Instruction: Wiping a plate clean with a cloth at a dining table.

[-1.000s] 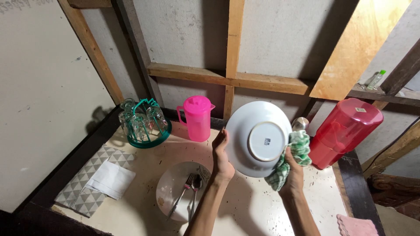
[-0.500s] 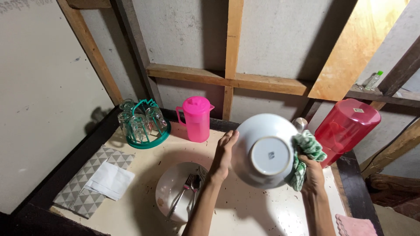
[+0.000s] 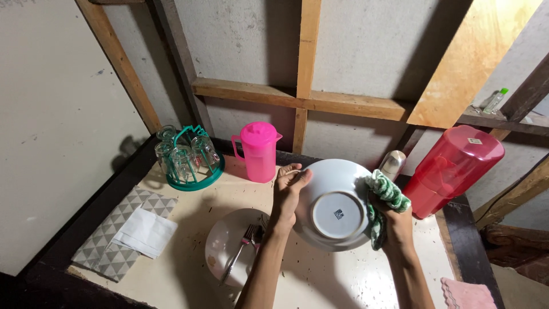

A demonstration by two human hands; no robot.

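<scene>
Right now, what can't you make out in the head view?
- Eating side of the white bowl: turned away, only its underside shows.
- Right hand fingers: wrapped in the green cloth.
- Steel flask: lower part behind cloth and bowl.
- Pink cloth: cut by the bottom edge.
- Small bottle on the ledge: too small.

Open tabletop (image 3: 331,274) below both grips. Pink jug (image 3: 258,151) behind-left of left hand (image 3: 287,191); steel flask (image 3: 392,165) & red container (image 3: 452,170) crowd right hand (image 3: 394,220).
</scene>
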